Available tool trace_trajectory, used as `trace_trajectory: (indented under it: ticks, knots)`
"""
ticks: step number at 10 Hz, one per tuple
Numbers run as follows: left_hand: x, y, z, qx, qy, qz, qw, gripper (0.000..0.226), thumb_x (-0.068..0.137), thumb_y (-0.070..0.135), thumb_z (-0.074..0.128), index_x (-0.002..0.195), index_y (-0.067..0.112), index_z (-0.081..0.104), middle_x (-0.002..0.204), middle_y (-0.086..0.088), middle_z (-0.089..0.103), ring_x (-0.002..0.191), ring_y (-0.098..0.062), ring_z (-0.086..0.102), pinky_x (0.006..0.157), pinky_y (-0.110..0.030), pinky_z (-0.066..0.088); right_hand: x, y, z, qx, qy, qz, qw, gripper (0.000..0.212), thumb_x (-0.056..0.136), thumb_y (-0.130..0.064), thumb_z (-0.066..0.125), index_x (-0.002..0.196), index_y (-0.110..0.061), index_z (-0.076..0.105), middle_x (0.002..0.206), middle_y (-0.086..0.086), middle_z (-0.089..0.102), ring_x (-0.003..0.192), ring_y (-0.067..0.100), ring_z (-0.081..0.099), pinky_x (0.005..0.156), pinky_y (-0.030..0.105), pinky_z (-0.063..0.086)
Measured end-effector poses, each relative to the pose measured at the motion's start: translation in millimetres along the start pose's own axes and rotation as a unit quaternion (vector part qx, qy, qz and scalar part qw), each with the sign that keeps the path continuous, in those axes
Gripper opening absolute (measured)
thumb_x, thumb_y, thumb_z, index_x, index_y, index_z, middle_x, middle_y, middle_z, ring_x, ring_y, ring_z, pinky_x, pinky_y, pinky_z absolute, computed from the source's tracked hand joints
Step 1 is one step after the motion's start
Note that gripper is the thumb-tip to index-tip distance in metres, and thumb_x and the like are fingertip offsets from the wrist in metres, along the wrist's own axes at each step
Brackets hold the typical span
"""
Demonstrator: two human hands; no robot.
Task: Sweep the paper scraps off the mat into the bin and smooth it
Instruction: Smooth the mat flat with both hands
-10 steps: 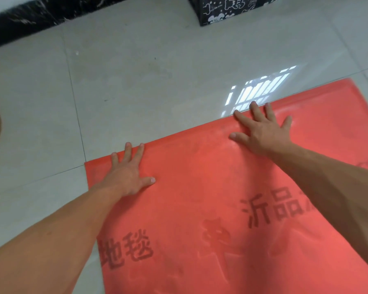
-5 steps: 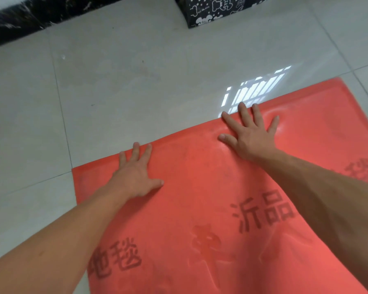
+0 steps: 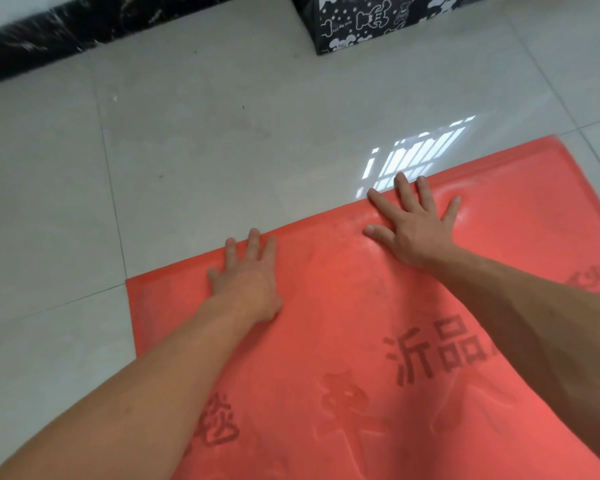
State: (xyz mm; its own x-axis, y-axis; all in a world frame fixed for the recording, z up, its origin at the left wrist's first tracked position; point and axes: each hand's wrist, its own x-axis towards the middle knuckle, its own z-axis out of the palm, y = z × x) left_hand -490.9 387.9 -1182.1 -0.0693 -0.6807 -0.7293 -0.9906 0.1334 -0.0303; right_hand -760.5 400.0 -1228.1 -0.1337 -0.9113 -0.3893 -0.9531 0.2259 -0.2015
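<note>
On the tiled floor (image 3: 222, 150) the red mat (image 3: 343, 299) lies spread out, its far edge facing a black-and-white patterned box (image 3: 371, 19). Both hands lie flat on the mat at that edge and grip nothing. The left hand (image 3: 246, 278) has its fingers straight and close together, and the right hand (image 3: 413, 226) has them splayed, fingertips at the border.

I see no paper scraps on the part of the mat in view, so I judge the sweeping done and the smoothing under way. The tiles look glossy. A hard forward push could slide the whole mat instead of flattening it. It could also bunch a ridge along the edge. Uneven pressure from the two palms could chase the faint creases in the near half sideways.

The patterned box is the only container in sight, well apart from the mat. I cannot tell whether it is the bin, and its top is out of view, so its contents are hidden.
</note>
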Motion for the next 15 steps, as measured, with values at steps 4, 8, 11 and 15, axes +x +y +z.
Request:
trace_trajectory:
  ticks: [4,8,11,15]
  knots:
    - [11.8,83.3,-10.8,-0.003,-0.031,-0.011,0.999,0.126,0.074,0.062,0.071,0.149,0.032,-0.027,0.159,-0.015,-0.028,0.143,-0.054,-0.011,0.108,-0.065,0.025,0.0,12.0,-14.3,0.003,-0.032,-0.026,0.999,0.074,0.082,-0.08,0.033,0.147,-0.055,0.007,0.162,-0.011,-0.011,0.148,0.017,-0.014,0.108,0.068,-0.004]
    - [11.7,79.8,-8.2,0.013,-0.027,0.008,1.0,0.125,0.076,0.066,0.065,0.147,0.03,-0.031,0.156,-0.02,-0.031,0.142,-0.056,-0.013,0.113,-0.062,0.018,12.4,149.6,-73.9,0.013,-0.068,0.166,0.984,0.069,0.086,-0.077,0.023,0.148,-0.053,0.006,0.162,-0.017,-0.004,0.149,0.02,-0.009,0.108,0.072,0.006]
    - [10.9,80.1,-9.7,0.007,-0.028,0.007,1.0,0.124,0.077,0.066,0.065,0.148,0.03,-0.03,0.157,-0.018,-0.031,0.142,-0.056,-0.014,0.113,-0.062,0.018,38.6,178.9,-67.8,0.087,-0.037,0.208,0.973,0.087,0.085,-0.073,0.032,0.154,-0.032,-0.001,0.162,-0.011,-0.006,0.149,0.027,-0.01,0.116,0.06,0.012]
    - [9.2,80.1,-10.4,0.009,-0.033,0.004,0.999,0.124,0.077,0.066,0.065,0.148,0.031,-0.03,0.157,-0.017,-0.031,0.142,-0.056,-0.014,0.113,-0.062,0.02,44.9,173.0,-73.7,0.112,-0.008,0.254,0.961,0.121,0.067,-0.082,0.045,0.154,-0.017,-0.007,0.162,-0.007,-0.011,0.149,0.017,-0.008,0.115,0.06,0.013]
